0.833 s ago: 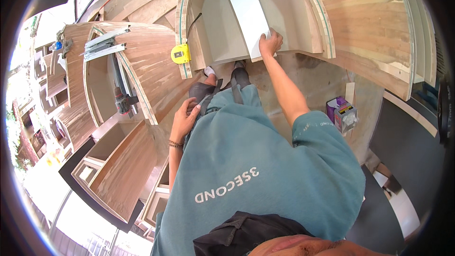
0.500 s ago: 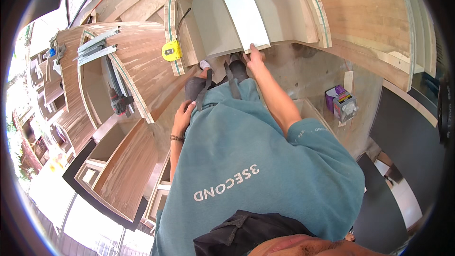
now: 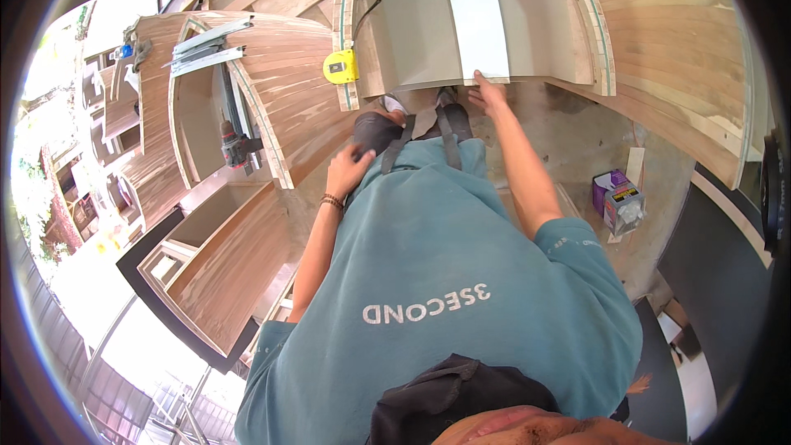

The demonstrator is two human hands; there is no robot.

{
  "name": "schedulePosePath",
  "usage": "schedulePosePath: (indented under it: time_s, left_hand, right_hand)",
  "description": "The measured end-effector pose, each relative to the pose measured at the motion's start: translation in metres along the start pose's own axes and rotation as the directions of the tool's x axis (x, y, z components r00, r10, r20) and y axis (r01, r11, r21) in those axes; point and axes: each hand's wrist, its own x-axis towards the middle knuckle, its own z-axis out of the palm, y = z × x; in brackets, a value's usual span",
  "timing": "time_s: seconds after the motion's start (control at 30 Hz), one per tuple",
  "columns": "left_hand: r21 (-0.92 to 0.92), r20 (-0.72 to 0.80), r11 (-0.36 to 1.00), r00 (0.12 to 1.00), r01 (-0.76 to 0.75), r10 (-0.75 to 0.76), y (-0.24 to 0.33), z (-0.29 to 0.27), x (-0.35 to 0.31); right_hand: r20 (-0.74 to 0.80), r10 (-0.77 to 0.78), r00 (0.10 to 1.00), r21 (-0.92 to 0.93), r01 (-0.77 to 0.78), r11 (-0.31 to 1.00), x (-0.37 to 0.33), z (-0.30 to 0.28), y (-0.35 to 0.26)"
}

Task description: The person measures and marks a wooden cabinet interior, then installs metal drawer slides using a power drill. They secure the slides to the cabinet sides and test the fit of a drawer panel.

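A long white board (image 3: 476,21) lies lengthwise inside a wooden cabinet with curved sides (image 3: 412,49). My right hand (image 3: 488,92) grips the board's near end at the cabinet's front edge, one finger over the top and the others lower down. My left hand (image 3: 350,171) rests on my left thigh, fingers loosely spread and holding nothing; some fingertips are hard to make out. On the cabinet's left rim sits a yellow tape measure (image 3: 339,67).
To the left, a curved wooden piece (image 3: 276,74) carries metal drawer slides (image 3: 210,45) and a cordless drill (image 3: 237,148). A purple and grey box (image 3: 618,202) stands on the floor at right. Dark panels (image 3: 721,247) lean beyond it. A wooden drawer unit (image 3: 218,239) is at lower left.
The white board, slanted before, now lies straighter within the cabinet, with my right hand still at its end. My left hand has shifted from beside my waist onto my thigh. The whole view has shifted.
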Motion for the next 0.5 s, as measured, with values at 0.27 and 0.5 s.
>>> schedulePosePath:
  time_s: [0.27,0.5]
  left_hand:
    - [0.514,-0.506,0.703,0.487,-0.492,0.711,0.100,-0.055,0.050]
    - [0.538,-0.080,0.601,0.674,-0.591,0.735,0.097,-0.089,0.098]
  right_hand:
    - [0.339,-0.096,0.936,-0.601,0.294,0.743,-0.057,-0.031,0.045]
    - [0.305,-0.140,0.942,-0.560,0.297,0.773,-0.167,-0.028,-0.036]
